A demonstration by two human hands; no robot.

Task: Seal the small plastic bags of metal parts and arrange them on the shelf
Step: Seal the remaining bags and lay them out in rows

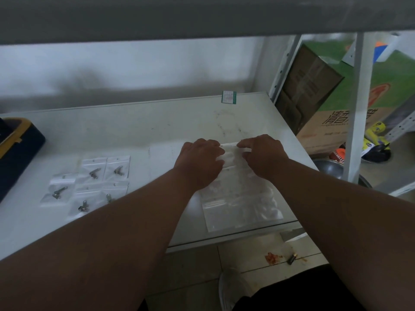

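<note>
Clear plastic is showing everywhere on the white shelf. Five small bags are lying in a loose cluster at the left, each holding one metal part. One large bag is lying at the right, reaching nearly to the front edge. Both hands are resting on its far end: the left hand and the right hand are each pinching the top strip between fingers and thumb. One dark case with yellow trim is sitting at the far left. One green sticker is lying by the back edge. Cardboard boxes are standing beyond the white upright, and the tiled floor is showing a red stain.
</note>
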